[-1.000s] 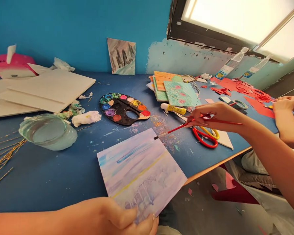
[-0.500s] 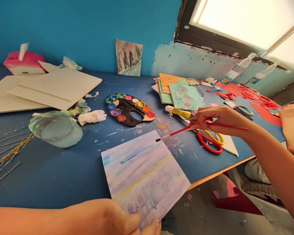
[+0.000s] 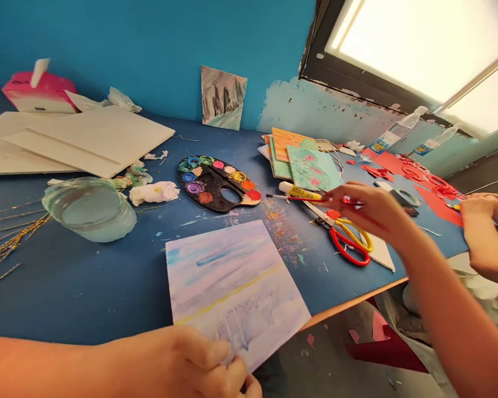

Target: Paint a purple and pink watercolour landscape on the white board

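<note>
My left hand (image 3: 209, 359) grips the near edge of a square painting (image 3: 236, 276), which has lilac and blue streaks and a yellow line across it. The painting is tilted over the table's front edge. Above the table, my right hand (image 3: 357, 207) is closed around a thin red paintbrush (image 3: 292, 198). The brush's bristles point left, close to the black paint palette (image 3: 216, 185) with its several colour wells; I cannot tell whether they touch it. Under the right hand lie scissors (image 3: 348, 240) with red and yellow handles, next to a yellow glue tube (image 3: 301, 192).
A water container (image 3: 91, 213) stands left, near golden wires (image 3: 14, 243) and white boards (image 3: 91, 135). Several small paintings (image 3: 311, 166) are stacked behind the scissors. Bottles (image 3: 398, 130) and red paper scraps (image 3: 406, 166) lie right, by another person's hands (image 3: 481, 207). A grey painting (image 3: 223, 98) leans on the wall.
The right hand has lifted the brush off the painting and moved it toward the palette. The left hand still holds the painting, which has shifted slightly left in view.
</note>
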Tool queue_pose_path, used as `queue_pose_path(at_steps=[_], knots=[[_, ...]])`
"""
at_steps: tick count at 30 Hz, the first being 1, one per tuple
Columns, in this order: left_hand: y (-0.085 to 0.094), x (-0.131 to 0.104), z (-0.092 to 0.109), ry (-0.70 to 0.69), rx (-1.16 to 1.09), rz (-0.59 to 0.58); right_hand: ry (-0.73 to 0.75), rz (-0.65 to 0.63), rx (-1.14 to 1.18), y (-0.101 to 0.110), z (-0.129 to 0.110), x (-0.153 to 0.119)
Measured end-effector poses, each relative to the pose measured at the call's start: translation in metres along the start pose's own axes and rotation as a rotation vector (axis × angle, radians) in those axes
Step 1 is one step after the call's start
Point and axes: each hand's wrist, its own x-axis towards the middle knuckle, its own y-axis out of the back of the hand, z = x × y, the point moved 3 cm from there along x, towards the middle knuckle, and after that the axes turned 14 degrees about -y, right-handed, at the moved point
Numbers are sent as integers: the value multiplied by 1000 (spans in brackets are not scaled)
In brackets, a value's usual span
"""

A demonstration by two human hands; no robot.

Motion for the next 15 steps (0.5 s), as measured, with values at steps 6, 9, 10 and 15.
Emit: queue_pose_path(at_steps=[6,9,10,15], knots=[[7,-7,-7,26,92,88,-86,82,-159,-56,-41,-27],[6,-7,-4,58,184,91,-86,50,-258,-66,-60,-22],[5,-6,-3,76,186,81,-83,38,-280,-66,-65,-17],[-13,-7,11,196,31,54,3,-47,-15,-55,-86,18]])
